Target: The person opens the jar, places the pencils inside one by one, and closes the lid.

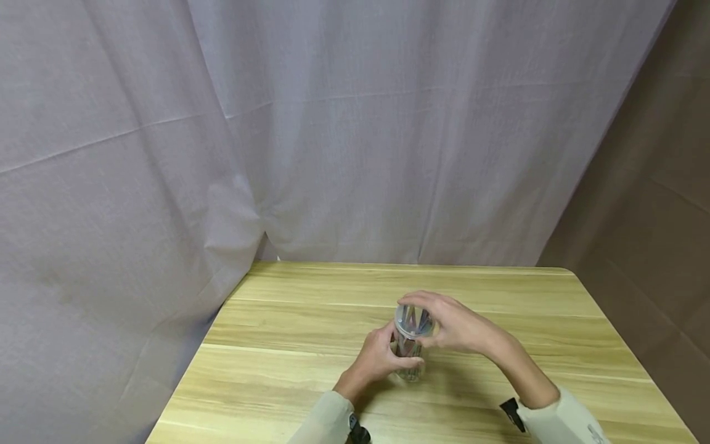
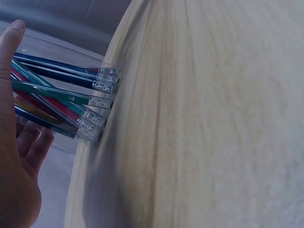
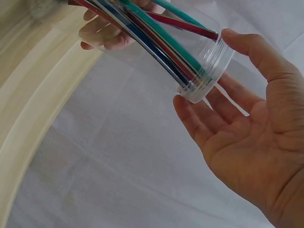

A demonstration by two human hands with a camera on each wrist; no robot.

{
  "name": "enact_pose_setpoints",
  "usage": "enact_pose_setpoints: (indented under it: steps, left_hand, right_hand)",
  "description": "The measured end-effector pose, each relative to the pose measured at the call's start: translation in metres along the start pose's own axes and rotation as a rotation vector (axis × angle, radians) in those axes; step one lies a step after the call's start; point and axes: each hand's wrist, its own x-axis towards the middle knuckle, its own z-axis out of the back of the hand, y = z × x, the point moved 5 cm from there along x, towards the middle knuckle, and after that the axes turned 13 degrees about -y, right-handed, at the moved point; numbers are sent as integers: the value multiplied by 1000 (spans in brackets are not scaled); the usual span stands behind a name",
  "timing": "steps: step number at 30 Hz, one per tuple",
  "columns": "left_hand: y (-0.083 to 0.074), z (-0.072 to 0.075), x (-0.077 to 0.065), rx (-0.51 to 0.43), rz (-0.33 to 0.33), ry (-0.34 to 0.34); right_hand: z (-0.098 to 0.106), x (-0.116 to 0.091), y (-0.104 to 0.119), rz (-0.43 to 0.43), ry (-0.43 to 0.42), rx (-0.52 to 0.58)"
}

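Note:
A clear plastic jar (image 1: 408,351) holds several pencils (image 2: 71,97) in blue, green and red, one marked HB. My left hand (image 1: 378,356) grips the jar round its body, thumb on the near side. At the top, my right hand (image 1: 452,322) holds the rim of the clear lid (image 3: 219,71) between thumb and fingers. In the right wrist view the lid sits on the jar's mouth, with the pencil ends close beneath it. Whether the jar's base touches the table is hard to tell.
The wood-grain table (image 1: 288,320) extends round both hands. Behind it hangs a grey curtain (image 1: 355,154), which also covers the left side. A brown cloth (image 1: 649,246) hangs along the right edge.

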Motion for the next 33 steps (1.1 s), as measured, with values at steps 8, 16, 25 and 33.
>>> enact_pose_setpoints:
  steps: [8,16,25,33]
  left_hand:
    - [0,0,0,-4,10,11]
    - [-1,0,-1,-20,1,7]
    - [0,1,-1,-24,5,5]
    - [2,-2,-2,-5,-11,-11]
  right_hand:
    - [-1,4,2,-40,-29,-57]
    - [-5,5,6,-88,-78,-109]
    - [-7,3,9,-121,-114,-147]
    - [-8,-5,4,-128,-126,-150]
